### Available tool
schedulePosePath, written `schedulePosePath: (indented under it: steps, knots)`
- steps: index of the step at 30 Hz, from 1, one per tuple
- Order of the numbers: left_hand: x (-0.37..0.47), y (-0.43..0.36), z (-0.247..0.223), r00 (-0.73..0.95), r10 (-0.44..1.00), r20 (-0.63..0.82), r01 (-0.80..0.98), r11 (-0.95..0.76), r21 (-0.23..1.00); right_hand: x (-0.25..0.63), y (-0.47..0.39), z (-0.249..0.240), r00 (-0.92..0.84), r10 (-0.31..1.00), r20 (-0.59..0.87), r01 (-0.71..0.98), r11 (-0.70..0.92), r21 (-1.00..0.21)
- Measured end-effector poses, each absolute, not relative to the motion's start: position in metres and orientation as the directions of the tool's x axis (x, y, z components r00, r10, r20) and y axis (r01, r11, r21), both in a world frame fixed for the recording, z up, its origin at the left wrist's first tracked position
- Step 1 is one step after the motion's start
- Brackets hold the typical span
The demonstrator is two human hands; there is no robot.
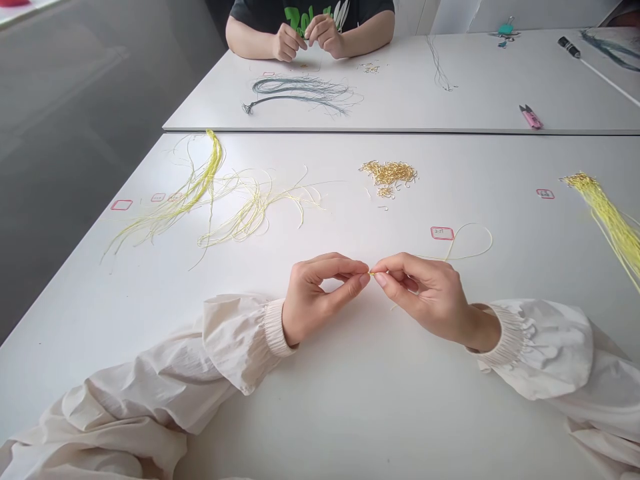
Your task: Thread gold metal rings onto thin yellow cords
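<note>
My left hand [320, 293] and my right hand [433, 290] meet fingertip to fingertip just above the white table. Both are closed in a pinch. A tiny gold fish hook, mostly hidden, shows between the tips, with the left thumb and forefinger on it. Yellow line [492, 241] runs out behind my right hand in a loop on the table, and the right fingertips pinch it at the hook. A short end of line pokes out below the right hand. Beyond my hands lies a pile of gold fish hooks [395, 173], with a few stray ones beside it.
At left lie a yellow line bundle [215, 160] and loose yellow strands [253, 213]. Another yellow bundle [607, 213], with hooks at its end, is at right. Across the table seam are a co-worker's hands [307, 37], grey-blue lines [300, 87] and pink thread snips [531, 117].
</note>
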State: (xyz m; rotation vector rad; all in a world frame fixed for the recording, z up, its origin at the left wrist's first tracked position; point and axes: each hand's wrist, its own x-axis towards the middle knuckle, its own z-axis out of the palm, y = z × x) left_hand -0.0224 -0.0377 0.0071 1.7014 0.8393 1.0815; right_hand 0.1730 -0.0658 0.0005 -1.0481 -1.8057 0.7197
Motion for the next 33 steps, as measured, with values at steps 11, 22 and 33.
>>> schedulePosePath:
  steps: [11, 22, 33]
  knots:
    - [-0.0223, -0.0379, 0.0091, 0.426, 0.819, 0.385, 0.143, -0.481, 0.865, 0.1718, -0.0639, 0.0026, -0.25, 0.859, 0.446, 0.371, 0.51, -0.776]
    - [-0.0215, -0.0393, 0.0117, 0.414, 0.867, 0.277, 0.166, -0.371, 0.914, 0.1724, -0.0651, 0.0008, -0.249, 0.885, 0.394, 0.347, 0.461, -0.817]
    - [-0.0219, -0.0403, 0.0124, 0.432, 0.868, 0.245, 0.169, -0.345, 0.923, 0.1717, -0.066, 0.0026, -0.247, 0.921, 0.301, 0.255, 0.361, -0.897]
